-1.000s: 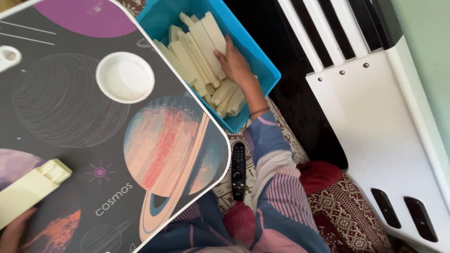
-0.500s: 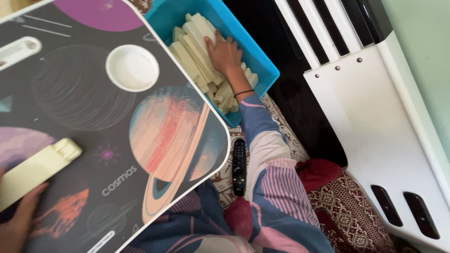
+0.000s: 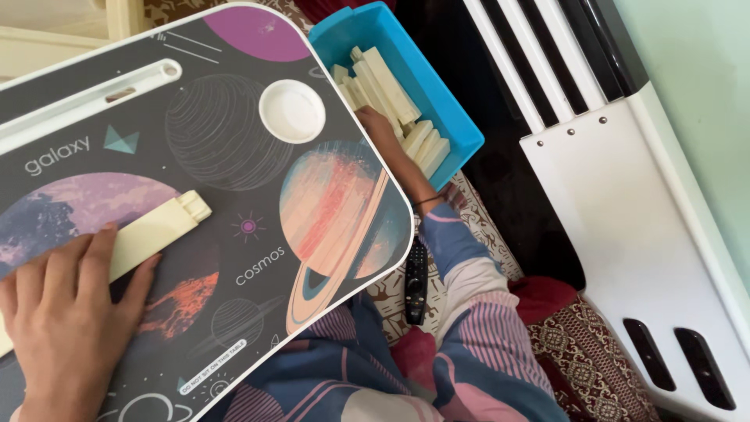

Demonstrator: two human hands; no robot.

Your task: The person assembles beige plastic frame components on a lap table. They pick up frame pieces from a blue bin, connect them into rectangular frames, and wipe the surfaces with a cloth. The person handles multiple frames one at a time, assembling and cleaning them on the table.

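Cream strip (image 3: 152,232) on the lap table (image 3: 234,312): I'm pinning it flat under my left hand (image 3: 66,312), while my right hand (image 3: 383,129), grip hidden, is reaching among the many strips (image 3: 391,86) in the blue bin (image 3: 437,94) beside that table

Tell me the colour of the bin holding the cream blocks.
Bright blue bin, seen in the head view.
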